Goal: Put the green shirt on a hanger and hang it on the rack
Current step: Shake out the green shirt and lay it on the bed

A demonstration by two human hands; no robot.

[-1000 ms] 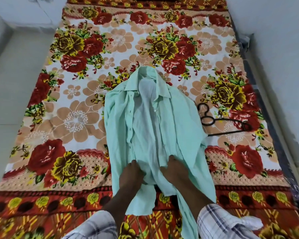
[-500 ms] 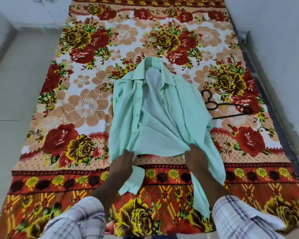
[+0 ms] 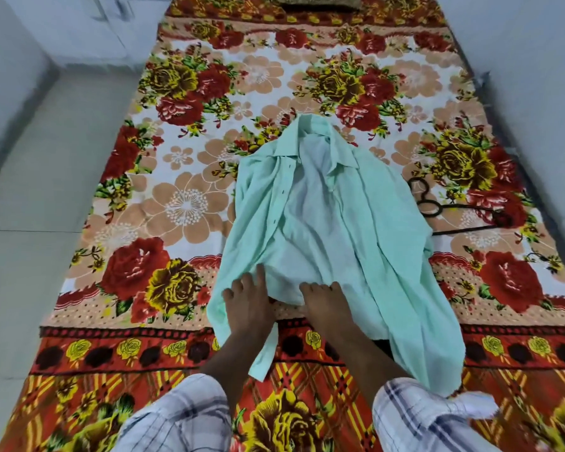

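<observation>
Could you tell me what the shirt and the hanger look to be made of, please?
Shirt: thin woven fabric, likely cotton or a blend; matte, with soft creases. Hanger: thin dark rod, probably metal wire or plastic; too small to be sure.

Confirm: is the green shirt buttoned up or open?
Open. The green shirt lies on the bedsheet with front panels parted, showing the paler inside.

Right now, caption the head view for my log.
Both hands flat on the green shirt hem; dark hanger lies beside it on the floral bedsheet.
</observation>
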